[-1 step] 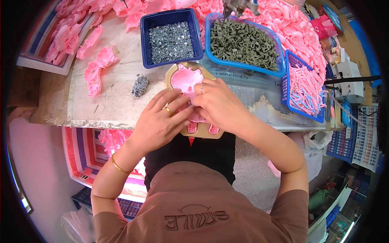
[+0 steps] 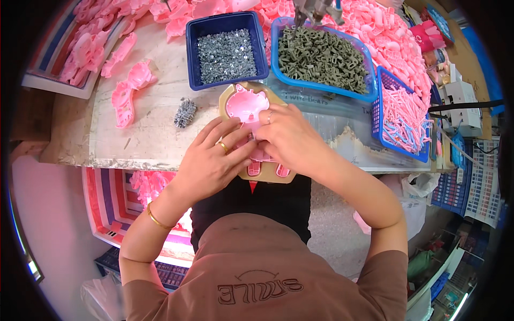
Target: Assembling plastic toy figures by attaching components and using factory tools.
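Nothing is shifting between the earlier frame and this one: both hands are sitting on the same pink part, and the trays are lying where they were.

The left hand [image 2: 214,158], wearing a gold ring, is lying with fingers loosely spread over the lower middle of the pink plastic piece [image 2: 246,104], its fingertips pressing down on it. The right hand [image 2: 289,136] is curling over the same piece from the other side, fingers bunched together and pinching at the pink plastic where the two hands are meeting; what exactly is between the fingertips is hidden.

That pink piece is resting in a tan holder [image 2: 267,174] at the near edge of the worktable [image 2: 155,139], right in front of the person.

Just behind it, a dark blue tray [image 2: 225,51] is holding small silvery screws, and beside that a lighter blue basket [image 2: 321,53] is holding grey-green plastic parts. A small clump of screws [image 2: 185,112] is lying loose on the table to the left, near a loose pink shell [image 2: 128,91]. A blue mesh basket [image 2: 401,115] of thin pink strips is standing to the right.
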`<state>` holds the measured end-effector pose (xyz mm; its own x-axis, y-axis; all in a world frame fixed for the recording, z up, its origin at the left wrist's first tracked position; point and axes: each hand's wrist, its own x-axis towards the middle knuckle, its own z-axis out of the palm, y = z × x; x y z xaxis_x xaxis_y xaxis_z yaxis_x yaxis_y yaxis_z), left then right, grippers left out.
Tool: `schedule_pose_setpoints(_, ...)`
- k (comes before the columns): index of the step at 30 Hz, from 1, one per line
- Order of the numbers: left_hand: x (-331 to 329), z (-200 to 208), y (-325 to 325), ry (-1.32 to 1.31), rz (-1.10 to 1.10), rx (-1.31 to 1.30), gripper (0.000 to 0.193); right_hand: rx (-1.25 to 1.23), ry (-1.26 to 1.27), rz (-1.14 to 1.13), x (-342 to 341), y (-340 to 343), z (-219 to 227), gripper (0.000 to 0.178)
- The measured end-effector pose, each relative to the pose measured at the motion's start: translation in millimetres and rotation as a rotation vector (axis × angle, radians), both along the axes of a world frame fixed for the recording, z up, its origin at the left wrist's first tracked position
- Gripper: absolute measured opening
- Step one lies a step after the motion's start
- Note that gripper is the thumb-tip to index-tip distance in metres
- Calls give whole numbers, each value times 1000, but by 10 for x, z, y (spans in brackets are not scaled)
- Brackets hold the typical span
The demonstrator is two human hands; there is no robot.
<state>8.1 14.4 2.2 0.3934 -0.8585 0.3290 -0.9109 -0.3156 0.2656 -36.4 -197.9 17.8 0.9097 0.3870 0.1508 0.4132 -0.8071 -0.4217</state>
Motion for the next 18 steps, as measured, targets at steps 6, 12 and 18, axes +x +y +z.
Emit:
schedule_pose_setpoints(6, -50, -15, -49, -71, 11, 1, 29, 39, -76, -179, -288, -93, 65, 18)
schedule_pose_setpoints(12, -73, -81, -45, -35, 19, -6, 37, 19, -94, -274, -470, -173, -12, 15)
schedule_pose_setpoints(18, -102, -69, -74, -14, 32, -6, 35, 18, -186, -301, -493, -148, -42, 14)
